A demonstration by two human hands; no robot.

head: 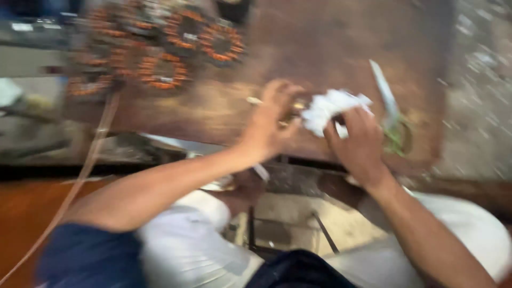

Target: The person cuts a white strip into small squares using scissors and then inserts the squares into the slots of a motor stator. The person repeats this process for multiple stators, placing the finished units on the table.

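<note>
Brown and worn, the wooden workbench (pixel 330 48) fills the far scene, with copper-wound coils (pixel 160 70) stacked far left. A crumpled white cloth (pixel 329 111) is gripped by the right hand (pixel 360 143) near the bench edge; a small pale piece (pixel 255 101) is pinched by the left hand (pixel 269 124). The knife-like blade (pixel 385 95) just right of the cloth could be knocked off by a careless wipe.

blurred head view, left hand (pixel 272 120) on small brass piece (pixel 295 109), right hand (pixel 356 140) gripping white cloth (pixel 329 109), wooden workbench (pixel 320 48)
</note>
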